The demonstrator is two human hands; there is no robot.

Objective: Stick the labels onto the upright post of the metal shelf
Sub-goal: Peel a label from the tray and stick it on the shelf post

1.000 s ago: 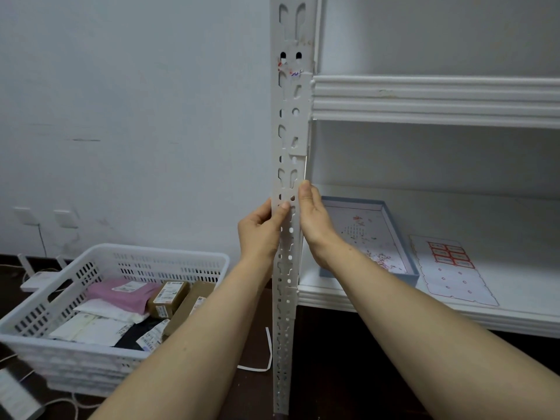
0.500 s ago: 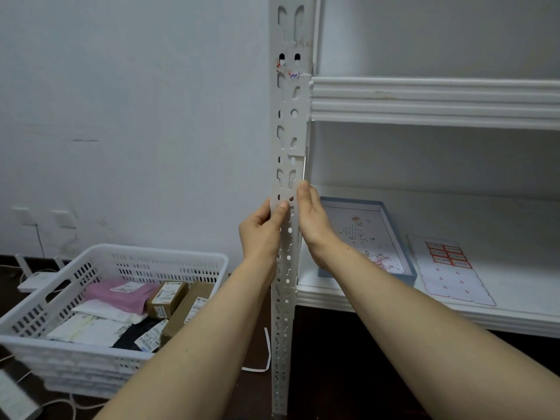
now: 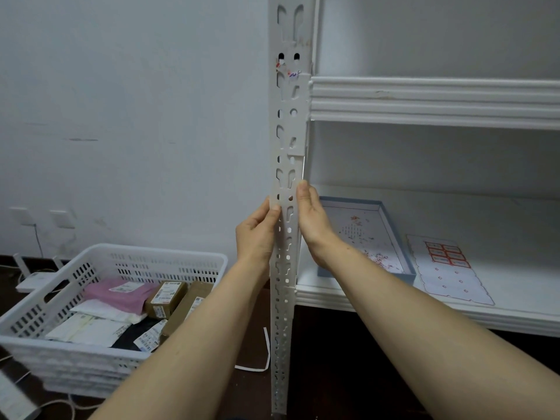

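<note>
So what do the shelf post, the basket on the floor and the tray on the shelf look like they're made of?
Post: metal, painted matt white; it is thin and punched with slots and holes.
Basket: white moulded plastic, going by its slotted walls and thick rim.
Tray: probably cardboard, with blue edges and a printed paper lining, though the look leaves that open.

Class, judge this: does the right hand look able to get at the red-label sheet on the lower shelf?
Probably yes. The label sheet lies uncovered on the shelf; the right hand, now at the post, need only pass over the low blue tray between them.
</note>
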